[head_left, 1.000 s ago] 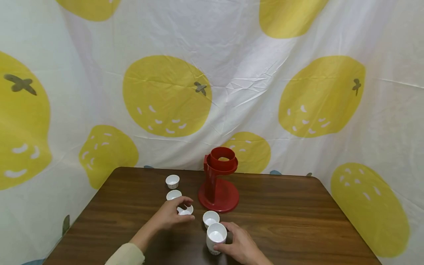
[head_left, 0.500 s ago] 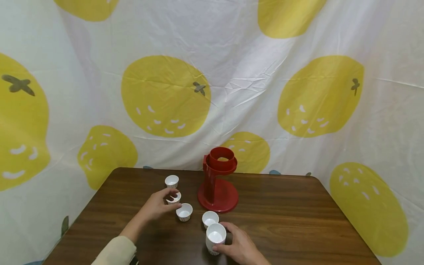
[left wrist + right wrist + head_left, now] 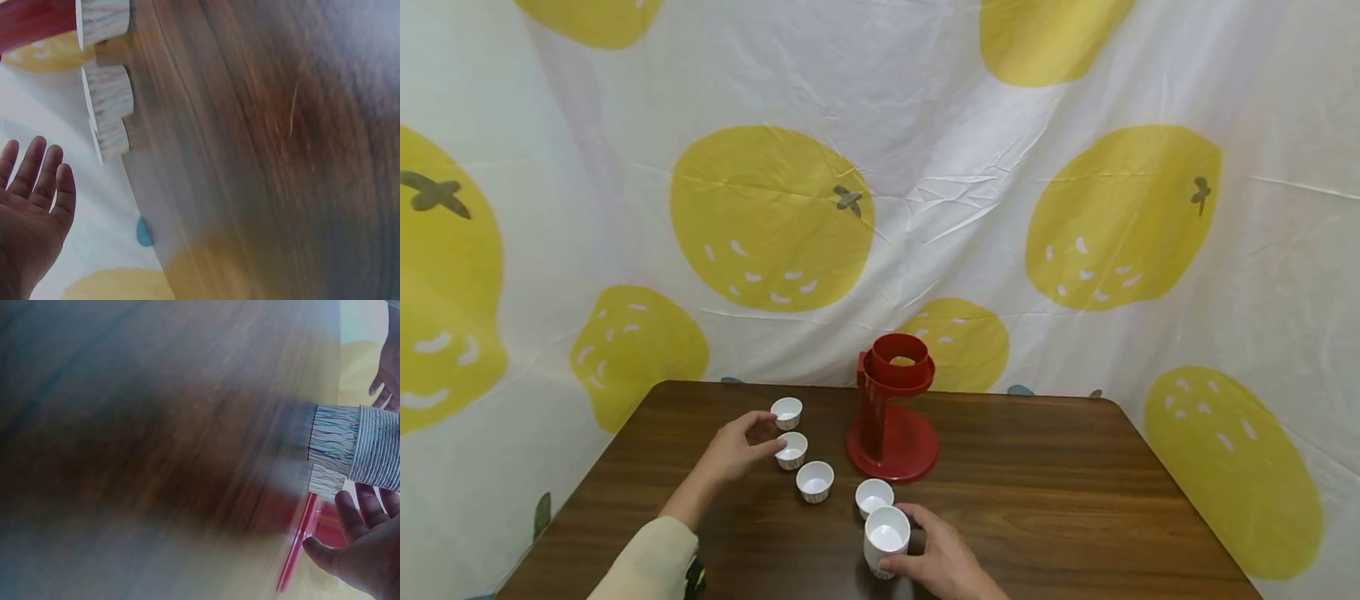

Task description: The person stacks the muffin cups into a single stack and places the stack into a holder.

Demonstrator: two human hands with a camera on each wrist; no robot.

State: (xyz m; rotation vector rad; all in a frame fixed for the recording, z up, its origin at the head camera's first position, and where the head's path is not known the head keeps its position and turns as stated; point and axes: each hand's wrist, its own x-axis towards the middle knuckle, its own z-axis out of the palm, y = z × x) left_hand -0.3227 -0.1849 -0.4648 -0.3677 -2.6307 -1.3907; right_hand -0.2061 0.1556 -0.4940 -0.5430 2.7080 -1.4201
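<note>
My right hand [image 3: 943,554] holds a stack of white paper baking cups [image 3: 378,447] upright on the table, thumb in front and a finger behind. In the right wrist view their ribbed rims and streaked pattern show. A single baking cup [image 3: 874,496] stands just behind the stack. My left hand [image 3: 737,450] is open at the left, its fingertips by the far cup [image 3: 787,412] and the middle cup [image 3: 792,450]; whether it touches them I cannot tell. A nearer cup [image 3: 816,482] stands to their right. In the left wrist view, the left hand's fingers [image 3: 47,181] are spread.
A red stand [image 3: 891,442] with a round base and a ring-shaped holder [image 3: 902,367] on top stands behind the cups. The dark wooden table [image 3: 1037,475] ends at a lemon-print cloth [image 3: 955,233] hanging at the back and sides.
My left hand has drawn back to the left and away from the nearest left cup, which now shows fully. The right hand stays at the stack. The view has shifted slightly.
</note>
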